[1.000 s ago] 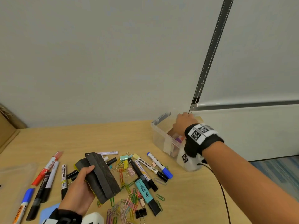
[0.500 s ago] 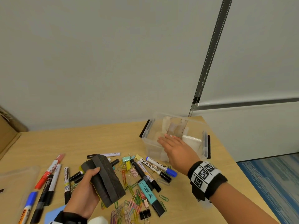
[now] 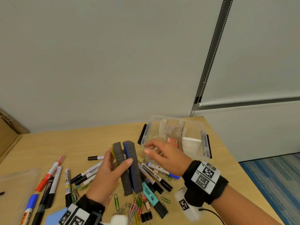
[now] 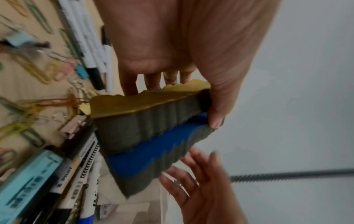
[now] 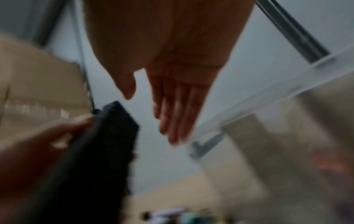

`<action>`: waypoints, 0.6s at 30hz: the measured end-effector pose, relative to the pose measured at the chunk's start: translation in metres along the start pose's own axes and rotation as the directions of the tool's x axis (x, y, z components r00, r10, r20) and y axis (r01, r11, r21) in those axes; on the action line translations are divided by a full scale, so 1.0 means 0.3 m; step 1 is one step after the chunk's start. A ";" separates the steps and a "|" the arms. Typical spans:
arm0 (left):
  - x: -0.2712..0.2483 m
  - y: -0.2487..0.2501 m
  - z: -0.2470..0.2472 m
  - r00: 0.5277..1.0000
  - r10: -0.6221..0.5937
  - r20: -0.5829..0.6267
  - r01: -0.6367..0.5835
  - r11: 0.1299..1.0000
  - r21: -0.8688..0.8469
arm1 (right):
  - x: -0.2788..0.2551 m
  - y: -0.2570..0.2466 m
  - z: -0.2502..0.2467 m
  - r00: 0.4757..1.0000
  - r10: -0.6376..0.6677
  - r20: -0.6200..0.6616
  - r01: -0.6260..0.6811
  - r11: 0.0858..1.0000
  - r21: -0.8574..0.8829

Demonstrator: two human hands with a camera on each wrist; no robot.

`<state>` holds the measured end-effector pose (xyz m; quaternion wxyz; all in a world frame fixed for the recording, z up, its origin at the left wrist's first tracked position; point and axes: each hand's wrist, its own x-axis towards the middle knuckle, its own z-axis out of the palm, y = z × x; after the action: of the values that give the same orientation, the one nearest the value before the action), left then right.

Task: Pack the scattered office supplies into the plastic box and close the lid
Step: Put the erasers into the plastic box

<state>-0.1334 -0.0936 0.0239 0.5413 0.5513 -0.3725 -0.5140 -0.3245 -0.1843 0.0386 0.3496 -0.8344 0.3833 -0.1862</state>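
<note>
1. The left hand [image 3: 105,174] holds two whiteboard erasers [image 3: 128,168] pressed together on edge above the worktop [image 3: 65,143], thumb across their front and fingers behind; one eraser has a yellow backing, the other a blue one.
2. The right hand [image 3: 164,155] hangs just beside the erasers with its fingers loosely spread and holds nothing; it does not touch them.
3. The clear plastic box [image 3: 204,138] stands lidless at the far right corner of the worktop, behind the right hand, with a few pale items and a small red one inside.
4. Markers [image 3: 155,174], a teal highlighter [image 3: 151,197], coloured paper clips [image 3: 129,208] and a black binder clip [image 3: 146,216] lie scattered beneath the hands.
5. More markers, including a red marker [image 3: 50,172], lie to the left.
</note>
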 end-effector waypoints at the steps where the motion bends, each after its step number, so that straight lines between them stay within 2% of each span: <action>1: 0.004 0.006 0.023 0.999 0.042 0.022 -0.043 0.997 0.065 | 0.006 -0.026 0.001 0.993 0.065 0.098 -0.080 0.985 0.153; 3: 0.016 0.018 0.062 0.990 0.118 0.074 -0.130 0.976 0.174 | 0.016 -0.066 -0.006 0.963 0.090 0.255 -0.187 0.904 0.384; 5: 0.026 0.035 0.088 0.978 0.177 0.109 -0.197 0.955 0.220 | 0.022 -0.090 -0.031 0.953 0.063 0.297 -0.205 0.855 0.476; 9: 0.034 0.063 0.098 0.964 0.217 0.156 -0.248 0.943 0.223 | 0.024 -0.093 -0.089 0.938 0.041 0.343 -0.245 0.781 0.575; 12: 0.032 0.062 0.084 0.963 0.229 0.139 -0.255 0.943 0.214 | 0.026 -0.077 -0.140 0.947 0.061 0.315 -0.229 0.814 0.533; 14: 0.026 0.054 0.064 0.972 0.213 0.099 -0.229 0.952 0.201 | 0.032 -0.063 -0.182 0.985 0.090 0.150 -0.150 0.874 0.462; 15: 0.024 0.047 0.049 0.977 0.201 0.068 -0.210 0.958 0.194 | 0.034 -0.058 -0.207 0.995 0.097 0.007 -0.093 0.926 0.367; 16: 0.020 0.038 0.032 0.983 0.181 0.038 -0.185 0.966 0.179 | 0.035 -0.056 -0.229 0.983 0.085 -0.164 -0.046 0.973 0.228; 18: 0.008 0.020 0.001 0.991 0.135 0.009 -0.135 0.979 0.152 | 0.037 -0.049 -0.267 0.887 0.008 -0.462 -0.020 1.000 -0.020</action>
<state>-0.1324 -0.0966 0.0295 0.5315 0.5650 -0.4469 -0.4455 -0.3563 -0.2215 0.1048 0.2398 -0.7676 0.4635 -0.3720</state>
